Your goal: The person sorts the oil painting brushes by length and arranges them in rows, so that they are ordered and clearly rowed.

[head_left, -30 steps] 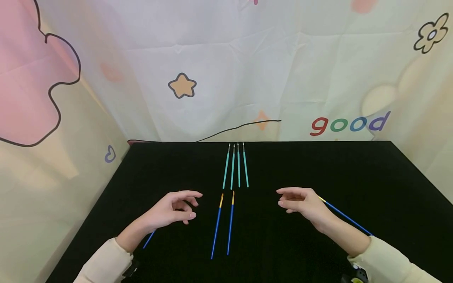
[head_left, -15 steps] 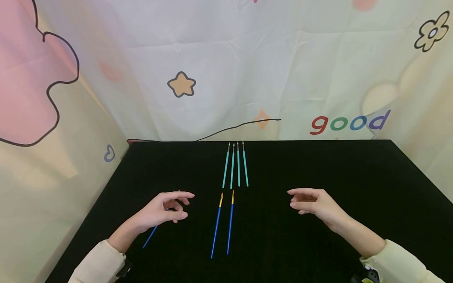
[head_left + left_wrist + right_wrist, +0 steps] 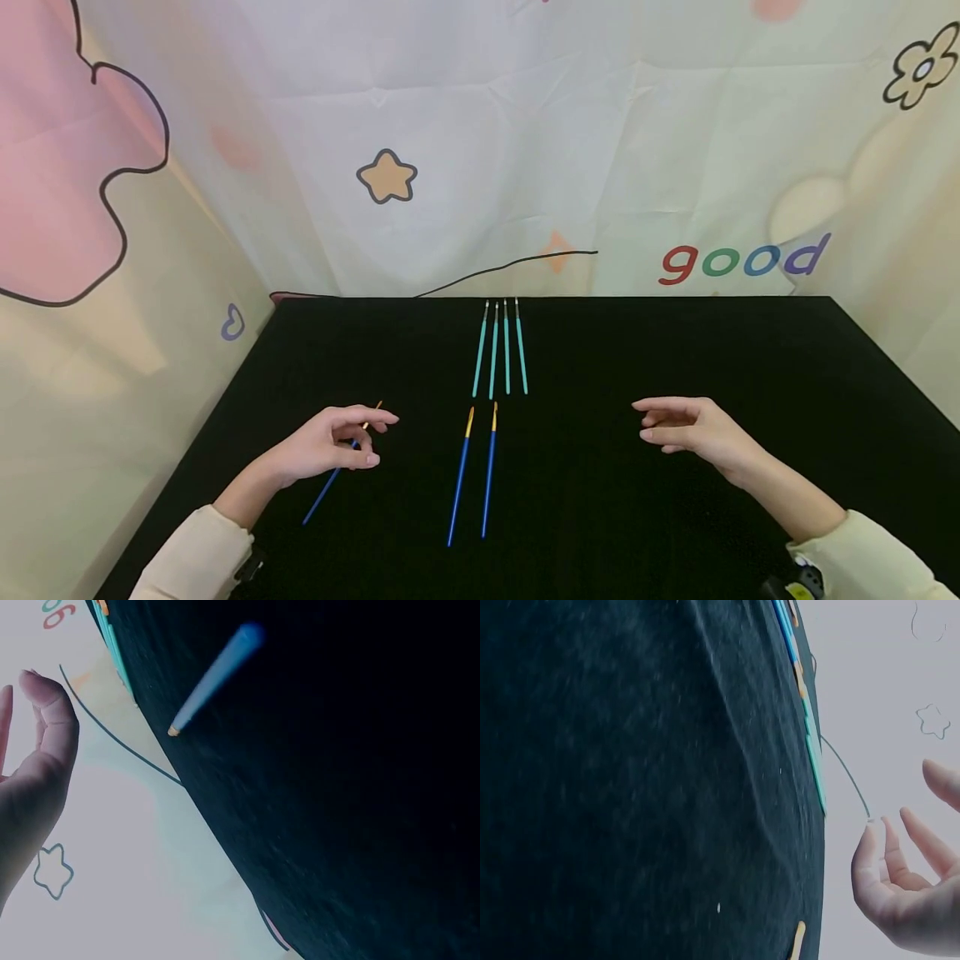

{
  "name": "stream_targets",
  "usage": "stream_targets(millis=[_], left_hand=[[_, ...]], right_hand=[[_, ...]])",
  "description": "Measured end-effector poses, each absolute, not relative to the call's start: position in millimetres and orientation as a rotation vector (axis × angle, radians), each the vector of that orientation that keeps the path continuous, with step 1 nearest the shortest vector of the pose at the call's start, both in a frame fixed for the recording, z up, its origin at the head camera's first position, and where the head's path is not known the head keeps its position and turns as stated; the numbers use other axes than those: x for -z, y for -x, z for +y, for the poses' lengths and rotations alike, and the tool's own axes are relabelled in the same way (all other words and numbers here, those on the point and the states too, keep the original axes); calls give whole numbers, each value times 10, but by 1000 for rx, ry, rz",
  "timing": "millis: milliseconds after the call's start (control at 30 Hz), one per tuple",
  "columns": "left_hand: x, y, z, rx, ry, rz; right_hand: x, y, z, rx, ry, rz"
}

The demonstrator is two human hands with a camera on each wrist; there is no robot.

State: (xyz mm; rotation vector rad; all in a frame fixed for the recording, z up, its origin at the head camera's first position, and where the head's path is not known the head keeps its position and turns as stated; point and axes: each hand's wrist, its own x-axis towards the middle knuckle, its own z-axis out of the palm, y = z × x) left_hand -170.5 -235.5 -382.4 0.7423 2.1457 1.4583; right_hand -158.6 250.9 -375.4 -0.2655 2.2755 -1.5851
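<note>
My left hand (image 3: 322, 450) hovers at the left with relaxed fingers, overlapping a blue paintbrush (image 3: 321, 498) that lies slanted on the black table (image 3: 615, 517). Nothing is in its grasp. The same blue brush (image 3: 217, 679) shows beyond the hand in the left wrist view. My right hand (image 3: 697, 429), fingers loosely bent, hangs over the right side and holds nothing. A yellow brush tip (image 3: 798, 941) pokes up at the bottom of the right wrist view; its brush is hidden behind my right arm in the head view. Two blue paintbrushes (image 3: 458, 492) lie side by side between the hands.
Several turquoise paintbrushes (image 3: 492, 358) lie in a row at the table's back middle, bristles toward the far edge. A printed cloth backdrop (image 3: 487, 183) rises behind and along both sides of the table.
Both hands have drawn apart, the left moving left and the right moving right. More of the left blue brush shows; the right one has become hidden behind the arm. The brushes stay put.
</note>
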Motion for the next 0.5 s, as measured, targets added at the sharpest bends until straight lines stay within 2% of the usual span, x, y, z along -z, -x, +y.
stream_targets(millis=[500], left_hand=[[3894, 1810, -2581, -1300, -687, 2210]], right_hand=[[3813, 1699, 2894, 1418, 400, 2271]])
